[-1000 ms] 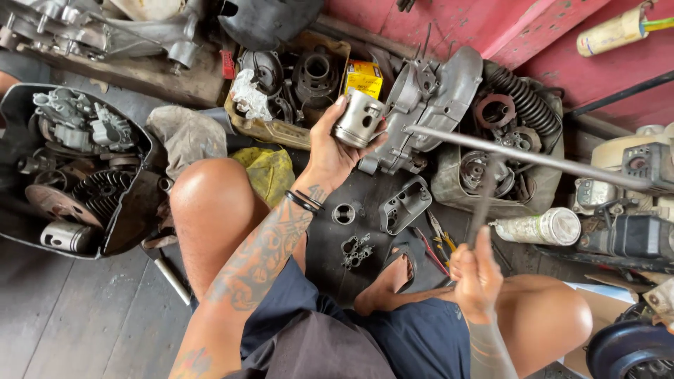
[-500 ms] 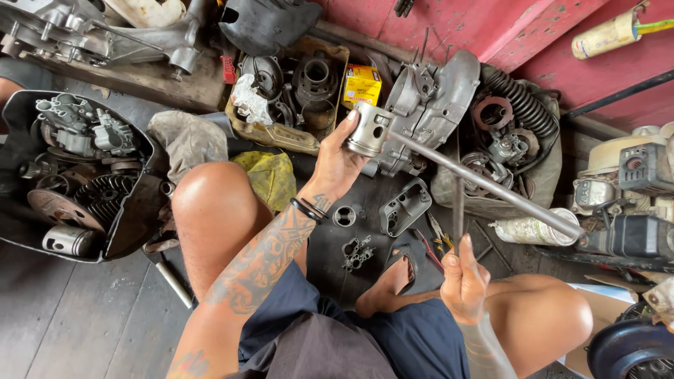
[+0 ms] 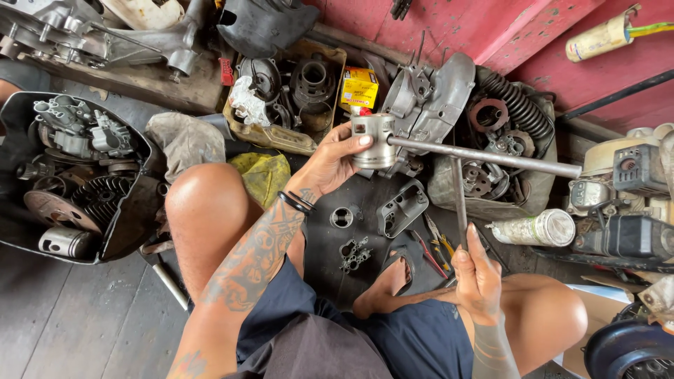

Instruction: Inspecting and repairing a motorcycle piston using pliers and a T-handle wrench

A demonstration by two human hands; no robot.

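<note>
Two hands share one job: your left hand wraps the piston, your right hand grips the T-handle wrench

Your left fingers are pressed around the grey piston's skirt, thumb underneath, holding it up above the dark mat so its side hole faces the long steel bar that meets it from the right. Your right fingers are closed on the lower end of the wrench's upright leg, low and near your knee, likely to steady the bar level against the piston. Just below the piston grip lie a small casting and a ring; beyond it sits a crankcase half. Far left of that grip, a black tub holds more engine parts
</note>
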